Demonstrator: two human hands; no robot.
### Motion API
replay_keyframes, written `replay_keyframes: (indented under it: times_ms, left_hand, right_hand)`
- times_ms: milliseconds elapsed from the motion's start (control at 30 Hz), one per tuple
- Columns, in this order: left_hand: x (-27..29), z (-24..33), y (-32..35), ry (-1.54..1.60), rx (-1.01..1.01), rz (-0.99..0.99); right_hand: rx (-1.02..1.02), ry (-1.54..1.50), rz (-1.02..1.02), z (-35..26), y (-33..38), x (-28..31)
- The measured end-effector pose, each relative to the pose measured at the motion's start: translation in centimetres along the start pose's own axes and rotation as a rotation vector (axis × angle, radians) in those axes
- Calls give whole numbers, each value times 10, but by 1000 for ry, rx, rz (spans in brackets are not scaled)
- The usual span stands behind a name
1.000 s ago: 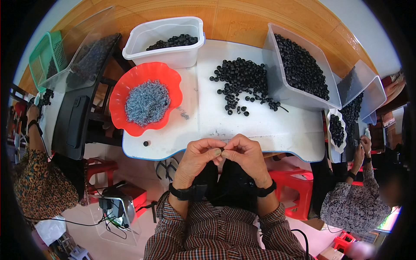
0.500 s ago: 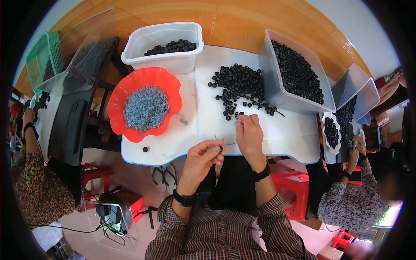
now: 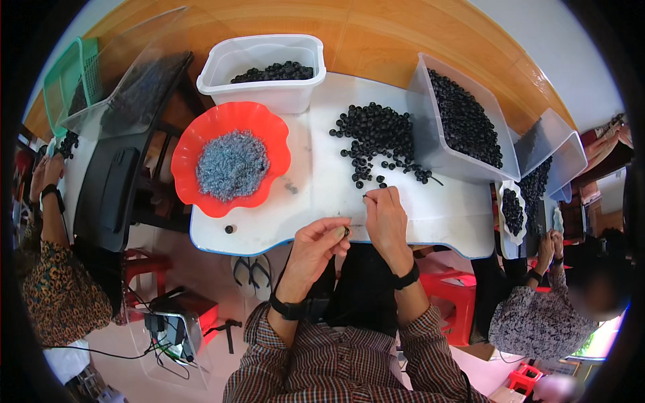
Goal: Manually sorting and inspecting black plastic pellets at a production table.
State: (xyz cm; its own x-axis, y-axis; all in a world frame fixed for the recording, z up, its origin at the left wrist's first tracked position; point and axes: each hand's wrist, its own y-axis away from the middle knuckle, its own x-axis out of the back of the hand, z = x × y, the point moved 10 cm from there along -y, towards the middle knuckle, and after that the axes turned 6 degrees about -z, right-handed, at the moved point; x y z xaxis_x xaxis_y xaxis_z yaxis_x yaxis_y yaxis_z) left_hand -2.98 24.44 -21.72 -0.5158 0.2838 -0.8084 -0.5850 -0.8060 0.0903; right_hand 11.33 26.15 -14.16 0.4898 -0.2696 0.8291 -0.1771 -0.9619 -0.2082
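Note:
My left hand [image 3: 314, 250] pinches a small black ring-shaped piece [image 3: 347, 232] between thumb and fingers, above the table's near edge. To its right, my right hand [image 3: 388, 221] is closed with its fingertips together. Something small and dark shows at those fingertips, too little to make out. Just beyond lies a loose pile of round black pieces [image 3: 376, 127], a few of them scattered toward me. On the left, a red scalloped bowl [image 3: 185, 168] holds a heap of small clear bluish pieces [image 3: 232, 164].
A white tub [image 3: 262, 97] and a clear bin [image 3: 463, 168], both with black pieces inside, stand at the back. One stray black piece [image 3: 229, 229] lies on the white table [image 3: 309, 195] near its front left. Other people work at both sides.
My right hand has drawn back from the scattered black pieces, toward me. My left hand keeps its grip on the ring-shaped piece. The whole view has shifted slightly.

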Motion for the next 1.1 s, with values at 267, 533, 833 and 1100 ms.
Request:
replay_keyframes:
  times_ms: [267, 533, 833, 1100]
  left_hand:
    - [-7, 1, -2, -242, -40, 50]
    - [-5, -1, -4, -250, -29, 89]
    - [-5, 0, -4, -100, -25, 70]
    - [-8, 2, -3, 16, -30, 39]
  right_hand:
    - [-99, -561, -178, -5, 32, -14]
    - [-115, -683, -114, -1, 36, -15]
    - [-176, -944, -111, 6, 37, -25]
    - [-190, -1036, -126, 4, 35, -26]
